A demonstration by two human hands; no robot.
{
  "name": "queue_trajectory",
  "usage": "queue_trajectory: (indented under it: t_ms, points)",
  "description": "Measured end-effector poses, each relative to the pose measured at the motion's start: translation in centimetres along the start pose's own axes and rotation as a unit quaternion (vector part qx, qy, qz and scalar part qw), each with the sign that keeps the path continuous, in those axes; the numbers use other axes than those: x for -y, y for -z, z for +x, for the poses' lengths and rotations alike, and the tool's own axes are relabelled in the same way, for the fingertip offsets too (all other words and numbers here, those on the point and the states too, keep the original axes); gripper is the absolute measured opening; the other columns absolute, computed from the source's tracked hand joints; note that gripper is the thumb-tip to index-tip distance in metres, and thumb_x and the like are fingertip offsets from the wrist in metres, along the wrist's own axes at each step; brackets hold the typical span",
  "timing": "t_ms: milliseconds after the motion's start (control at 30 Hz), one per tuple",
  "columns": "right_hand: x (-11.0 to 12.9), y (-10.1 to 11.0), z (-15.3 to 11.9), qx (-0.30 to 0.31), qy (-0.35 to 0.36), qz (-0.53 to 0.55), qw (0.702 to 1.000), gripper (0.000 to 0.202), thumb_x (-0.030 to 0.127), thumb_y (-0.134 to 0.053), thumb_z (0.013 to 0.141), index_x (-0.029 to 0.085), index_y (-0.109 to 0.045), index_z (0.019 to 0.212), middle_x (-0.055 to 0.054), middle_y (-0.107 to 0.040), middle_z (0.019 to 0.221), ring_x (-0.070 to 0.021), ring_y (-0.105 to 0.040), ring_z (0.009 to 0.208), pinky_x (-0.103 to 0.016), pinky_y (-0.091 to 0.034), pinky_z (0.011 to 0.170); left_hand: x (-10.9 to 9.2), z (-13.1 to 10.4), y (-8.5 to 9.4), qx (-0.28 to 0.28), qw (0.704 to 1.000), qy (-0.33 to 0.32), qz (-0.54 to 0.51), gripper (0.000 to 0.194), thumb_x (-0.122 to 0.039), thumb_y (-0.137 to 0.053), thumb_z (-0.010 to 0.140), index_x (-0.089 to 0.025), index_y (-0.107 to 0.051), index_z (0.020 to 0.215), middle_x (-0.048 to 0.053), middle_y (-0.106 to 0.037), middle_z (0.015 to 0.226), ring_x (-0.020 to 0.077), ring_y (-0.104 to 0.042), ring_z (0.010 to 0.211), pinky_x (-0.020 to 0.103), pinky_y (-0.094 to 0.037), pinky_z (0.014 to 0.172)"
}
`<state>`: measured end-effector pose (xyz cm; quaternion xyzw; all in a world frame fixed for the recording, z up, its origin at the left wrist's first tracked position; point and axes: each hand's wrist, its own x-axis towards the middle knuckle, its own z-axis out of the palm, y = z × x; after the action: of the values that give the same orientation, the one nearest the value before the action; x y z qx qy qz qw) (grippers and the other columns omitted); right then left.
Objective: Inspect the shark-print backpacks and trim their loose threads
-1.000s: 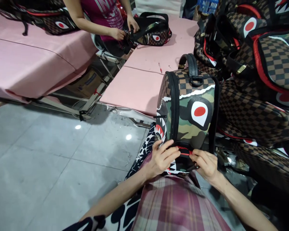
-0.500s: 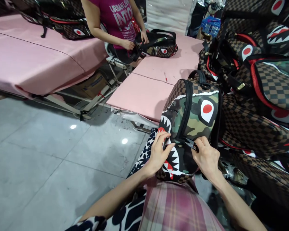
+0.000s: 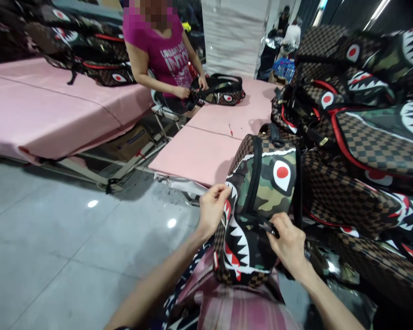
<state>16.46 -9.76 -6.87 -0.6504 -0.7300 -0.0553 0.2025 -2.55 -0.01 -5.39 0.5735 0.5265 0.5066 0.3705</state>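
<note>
Camouflage-and-check backpack (image 3: 273,195) on the plaid-covered lap (image 3: 248,309); left hand (image 3: 211,208) raised, right hand (image 3: 289,240) on a small metal tool (image 3: 268,227)

Far left: pink-covered table (image 3: 55,110), bearing a heap of patterned bags (image 3: 106,55); more of the heap shows than in the earlier frame, the view having tilted up. Beneath it, a carton (image 3: 132,142).

Next: person in a magenta shirt (image 3: 170,55), seated, both hands still at a second bag (image 3: 220,91), which lies on the middle pink table (image 3: 206,146).

Left hand: now higher, at the backpack's left edge beside the upper teeth print; half a second ago it was spread lower, over the mouth print. Thumb and fingertips nearly closed together; whether anything thin is pinched between them cannot be told.

Backpack: upright on the lap, leaning slightly, in front of the middle table's near corner, eye print facing up and right, dark zip running down its side.

Right hand: fingers closed round the metal tool, its tip at the seam below the camouflage panel, much as before.

Behind: blue basket (image 3: 284,68) and, newly in view, distant people (image 3: 291,34).

Far right: tall pile of matching bags (image 3: 365,151), red-edged, just beside the backpack.
</note>
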Motion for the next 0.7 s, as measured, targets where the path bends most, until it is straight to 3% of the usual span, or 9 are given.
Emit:
queue_trajectory:
  t_ms: [100, 167, 200, 267, 333, 400, 500, 600, 700]
  points:
    - [1.3, -0.8, 0.2, 0.010, -0.004, -0.061, 0.998, 0.012, 0.010, -0.053, 0.073, 0.019, -0.058, 0.079, 0.000, -0.062, 0.083, -0.0095, -0.055, 0.054, -0.022, -0.031, 0.048, -4.6, 5.4, -1.1, -0.033, 0.983, -0.160, 0.080, 0.028, -0.037, -0.057, 0.078, -0.017, -0.059, 0.097, 0.006, -0.063, 0.101, 0.0195, -0.055, 0.099, 0.033, -0.042, 0.088]
    - [2.3, -1.2, 0.5, 0.006, -0.015, -0.094, 0.995, 0.025, 0.004, -0.050, 0.072, 0.019, -0.060, 0.089, -0.002, -0.063, 0.087, -0.0102, -0.056, 0.053, -0.023, -0.032, 0.047, -7.2, 9.5, -3.0, 0.012, 0.974, -0.181, 0.135, 0.053, -0.041, -0.066, 0.069, -0.015, -0.052, 0.113, 0.013, -0.053, 0.124, 0.0272, -0.043, 0.119, 0.040, -0.037, 0.096]
    - [2.6, -1.3, 0.6, -0.005, -0.021, -0.087, 0.996, 0.031, 0.001, -0.048, 0.073, 0.020, -0.060, 0.095, -0.003, -0.064, 0.091, -0.0104, -0.057, 0.054, -0.023, -0.033, 0.048, -8.0, 11.4, -4.1, 0.038, 0.979, -0.133, 0.151, 0.061, -0.043, -0.069, 0.065, -0.012, -0.051, 0.115, 0.017, -0.051, 0.126, 0.0304, -0.042, 0.120, 0.041, -0.039, 0.094]
    - [2.3, -1.2, 0.6, -0.035, -0.026, -0.001, 0.999, 0.034, 0.001, -0.047, 0.074, 0.020, -0.060, 0.100, -0.004, -0.064, 0.096, -0.0110, -0.059, 0.061, -0.021, -0.038, 0.051, -8.6, 14.5, -5.8, 0.130, 0.983, 0.026, 0.127, 0.062, -0.046, -0.072, 0.062, -0.009, -0.055, 0.108, 0.019, -0.060, 0.113, 0.0317, -0.054, 0.107, 0.038, -0.045, 0.082]
    - [0.9, -0.9, 0.4, -0.096, -0.057, 0.152, 0.982, 0.021, 0.009, -0.051, 0.078, 0.020, -0.061, 0.093, -0.005, -0.064, 0.096, -0.0133, -0.062, 0.073, -0.021, -0.044, 0.061, -8.3, 16.0, -6.5, 0.188, 0.970, 0.135, 0.080, 0.060, -0.049, -0.072, 0.061, -0.008, -0.058, 0.102, 0.017, -0.066, 0.096, 0.0290, -0.062, 0.087, 0.034, -0.049, 0.068]
    - [-0.7, -0.5, 0.5, -0.177, -0.135, 0.295, 0.929, 0.016, 0.023, -0.056, 0.080, 0.019, -0.063, 0.093, -0.006, -0.065, 0.096, -0.0162, -0.062, 0.082, -0.024, -0.048, 0.068, -7.5, 16.0, -6.1, 0.189, 0.968, 0.159, 0.053, 0.056, -0.045, -0.069, 0.065, -0.007, -0.057, 0.104, 0.015, -0.068, 0.086, 0.0239, -0.064, 0.072, 0.030, -0.048, 0.059]
    - [-1.5, 0.0, 1.5, -0.220, -0.229, 0.410, 0.855, 0.039, 0.037, -0.061, 0.075, 0.016, -0.062, 0.108, -0.007, -0.068, 0.095, -0.0193, -0.062, 0.083, -0.027, -0.051, 0.066, -6.8, 14.2, -4.8, 0.144, 0.981, 0.132, 0.016, 0.044, -0.028, -0.058, 0.074, -0.007, -0.054, 0.113, 0.011, -0.068, 0.082, 0.0159, -0.063, 0.064, 0.023, -0.047, 0.054]
    - [0.4, 0.4, 2.5, -0.196, -0.210, 0.452, 0.844, 0.048, 0.041, -0.063, 0.072, 0.015, -0.062, 0.113, -0.008, -0.070, 0.094, -0.0220, -0.064, 0.083, -0.029, -0.053, 0.066, -8.1, 11.4, -3.6, 0.102, 0.990, 0.089, -0.021, 0.043, -0.014, -0.051, 0.073, -0.009, -0.054, 0.115, 0.006, -0.067, 0.076, 0.0116, -0.061, 0.061, 0.019, -0.045, 0.053]
    - [2.4, 1.4, 2.3, -0.236, -0.167, 0.431, 0.855, 0.044, 0.039, -0.061, 0.075, 0.015, -0.064, 0.112, -0.009, -0.071, 0.092, -0.0235, -0.066, 0.082, -0.030, -0.054, 0.064, -12.2, 8.5, -2.0, 0.095, 0.993, 0.017, -0.063, 0.044, -0.011, -0.050, 0.070, -0.012, -0.056, 0.114, -0.001, -0.059, 0.059, 0.0095, -0.055, 0.049, 0.017, -0.040, 0.046]
